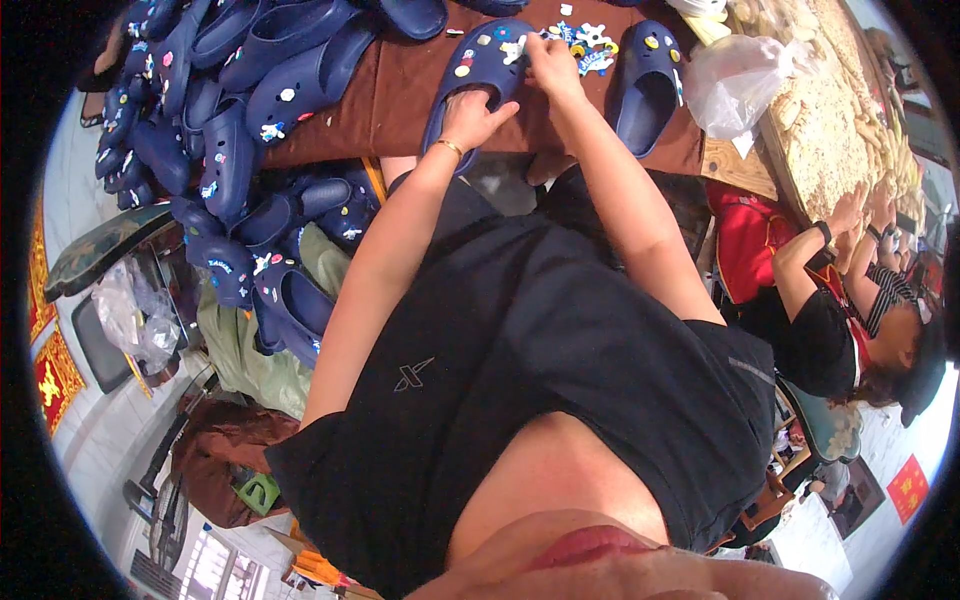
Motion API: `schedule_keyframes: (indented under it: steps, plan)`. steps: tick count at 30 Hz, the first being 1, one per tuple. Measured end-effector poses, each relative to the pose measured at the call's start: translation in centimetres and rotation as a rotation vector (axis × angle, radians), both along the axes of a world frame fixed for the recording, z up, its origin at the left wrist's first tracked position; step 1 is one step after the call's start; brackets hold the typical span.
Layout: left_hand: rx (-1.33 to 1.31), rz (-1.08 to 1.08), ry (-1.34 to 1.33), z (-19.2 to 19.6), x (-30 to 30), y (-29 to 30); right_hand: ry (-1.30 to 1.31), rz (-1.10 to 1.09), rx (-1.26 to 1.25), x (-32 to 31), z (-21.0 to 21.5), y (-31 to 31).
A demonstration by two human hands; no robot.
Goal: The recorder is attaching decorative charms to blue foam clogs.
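Observation:
A navy blue clog (484,68) with several small charms on its upper lies on the brown-covered table, toe pointing away from me. My left hand (474,118) reaches into the foot opening, its fingers hidden inside and the thumb outside, steadying the shoe. At the right side of the toe, my right hand (553,68) has its fingers pinched together beside a white charm (514,50) on the upper. What those fingers hold, if anything, is hidden. Just beyond that hand is a pile of colourful charms (596,50). Another navy clog (643,108) with charms lies further right.
Many navy clogs (285,70) are heaped on the table's left, with more clogs (290,300) below its edge. A clear plastic bag (735,85) lies at the right, near a board (830,110) covered in pale pieces. Other people (820,330) work at the far right.

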State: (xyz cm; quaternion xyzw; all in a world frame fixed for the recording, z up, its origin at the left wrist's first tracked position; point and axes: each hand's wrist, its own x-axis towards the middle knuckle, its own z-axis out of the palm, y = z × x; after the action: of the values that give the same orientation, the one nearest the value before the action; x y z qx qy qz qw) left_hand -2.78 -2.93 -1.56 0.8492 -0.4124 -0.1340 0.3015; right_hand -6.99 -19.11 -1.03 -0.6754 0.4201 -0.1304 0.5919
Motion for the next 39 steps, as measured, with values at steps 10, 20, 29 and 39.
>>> schedule_keyframes:
  steps: [10,20,29,39]
  plan:
    - [-0.009,-0.010,0.049,-0.4,0.2,0.2,0.552,0.315,-0.632,3.5,4.2,2.1]
    - [0.020,0.009,0.036,-0.7,0.3,0.4,0.188,0.135,-0.512,-0.6,-4.7,-1.5]
    - [-0.078,-0.001,-0.021,-1.4,0.0,0.2,0.414,0.114,-1.035,0.5,-0.5,-4.3]
    - [-0.065,0.042,0.035,-2.3,-0.3,0.0,0.377,0.489,-1.074,5.8,-0.5,-2.4]
